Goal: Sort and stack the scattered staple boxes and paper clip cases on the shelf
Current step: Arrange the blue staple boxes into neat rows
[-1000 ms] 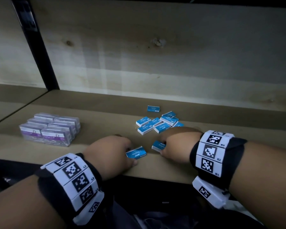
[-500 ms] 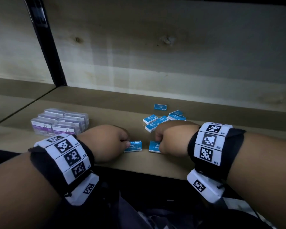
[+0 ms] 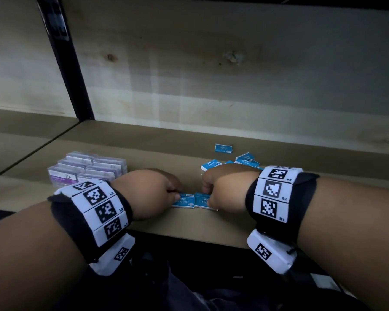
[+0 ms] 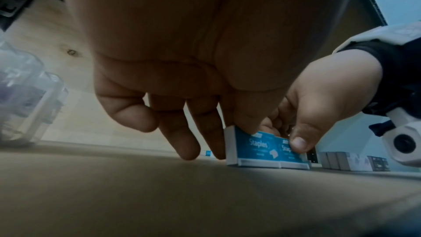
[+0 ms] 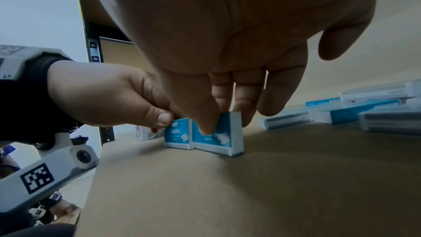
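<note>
L hand (image 3: 148,194) pinches one staple box (image 3: 182,200), R hand (image 3: 227,187) pinches another (image 3: 202,200); boxes upright, touching side by side on shelf (image 3: 144,153). Clip cases (image 3: 85,169) to the left.

Left hand (image 3: 148,194) and right hand (image 3: 225,189) each pinch blue staple box (image 3: 183,201), (image 3: 202,200), boxes touching near shelf (image 3: 189,225) front edge; clip cases (image 3: 88,169) stacked left.

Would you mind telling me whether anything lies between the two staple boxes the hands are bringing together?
Nothing visible does: the left staple box and right staple box stand edge to edge, held by the left hand and right hand.
</note>
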